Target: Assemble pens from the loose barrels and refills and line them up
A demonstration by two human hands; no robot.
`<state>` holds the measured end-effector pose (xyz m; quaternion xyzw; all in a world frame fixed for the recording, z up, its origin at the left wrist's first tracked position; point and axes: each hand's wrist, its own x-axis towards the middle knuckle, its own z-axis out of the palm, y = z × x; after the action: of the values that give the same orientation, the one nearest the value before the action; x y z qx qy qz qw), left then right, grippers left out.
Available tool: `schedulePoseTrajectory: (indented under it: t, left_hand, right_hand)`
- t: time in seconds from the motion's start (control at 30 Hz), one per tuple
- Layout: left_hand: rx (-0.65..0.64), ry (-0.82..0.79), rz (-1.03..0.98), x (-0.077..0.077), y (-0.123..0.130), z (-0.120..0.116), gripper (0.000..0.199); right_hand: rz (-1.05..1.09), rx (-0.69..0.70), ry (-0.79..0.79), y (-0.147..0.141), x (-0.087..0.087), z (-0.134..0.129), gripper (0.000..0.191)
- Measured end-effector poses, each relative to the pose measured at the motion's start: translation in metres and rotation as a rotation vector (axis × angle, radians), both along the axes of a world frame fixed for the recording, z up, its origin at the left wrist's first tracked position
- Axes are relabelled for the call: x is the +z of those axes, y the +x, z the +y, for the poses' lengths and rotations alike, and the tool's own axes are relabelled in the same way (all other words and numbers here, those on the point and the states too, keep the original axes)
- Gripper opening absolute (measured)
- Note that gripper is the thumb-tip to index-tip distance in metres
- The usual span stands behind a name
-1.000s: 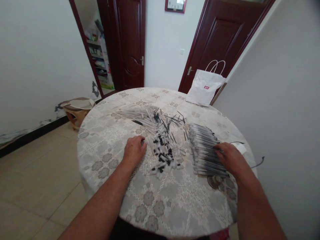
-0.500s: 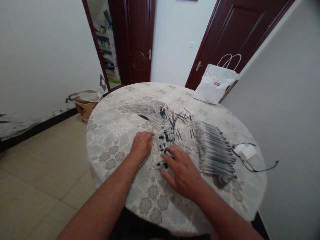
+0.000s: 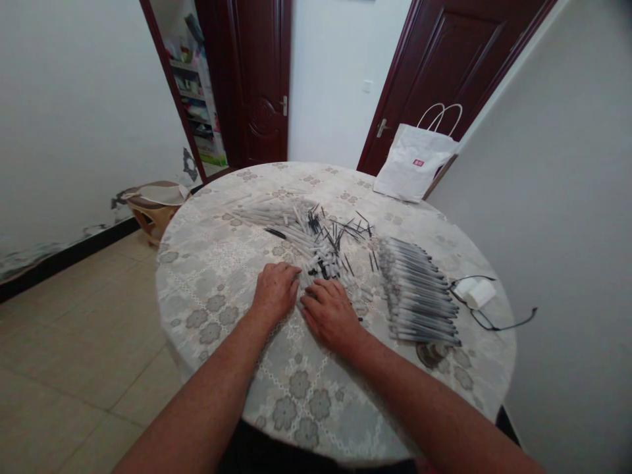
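Note:
On the table a loose heap of small white and black pen parts (image 3: 332,258) lies in front of my hands. My left hand (image 3: 275,288) rests at the heap's near left edge, fingers curled and drawn together. What they hold, if anything, is hidden. Close beside it, my right hand (image 3: 330,311) lies palm down with bent fingers, its fingertips turned toward the left hand. Whatever is beneath those fingers cannot be made out. White pen barrels (image 3: 266,214) spread beyond the heap, and thin dark refills (image 3: 353,229) are scattered to its right.
A neat row of pens (image 3: 419,289) lies right of my hands. Near it are eyeglasses (image 3: 486,322), a white roll (image 3: 480,294) and a small round glass object (image 3: 430,354). A white paper bag (image 3: 415,161) stands at the back of the cloth-covered round table (image 3: 217,355).
My right hand has moved left and slightly forward, closing in beside the left hand, with its fingers drawn closer together. The left hand stays at the heap's edge. The view has shifted slightly.

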<state>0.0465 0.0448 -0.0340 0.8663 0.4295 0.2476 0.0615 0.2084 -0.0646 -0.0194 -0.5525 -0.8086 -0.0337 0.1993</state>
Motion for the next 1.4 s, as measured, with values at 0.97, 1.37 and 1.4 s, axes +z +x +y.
schedulePoseTrajectory:
  t: [0.97, 1.37, 1.4]
  left_hand:
    - [-0.129, -0.012, -0.046, 0.008, 0.009, -0.009, 0.031]
    - [-0.045, 0.016, -0.032, 0.012, 0.017, -0.015, 0.025]
    - [-0.031, 0.022, -0.033, 0.011, 0.017, -0.014, 0.024]
  right_hand:
    - [0.474, -0.223, 0.165, 0.044, 0.0, 0.031, 0.033]
    - [0.358, -0.167, 0.098, 0.047, 0.007, 0.012, 0.027]
    - [0.335, -0.166, 0.092, 0.046, 0.008, 0.01, 0.031]
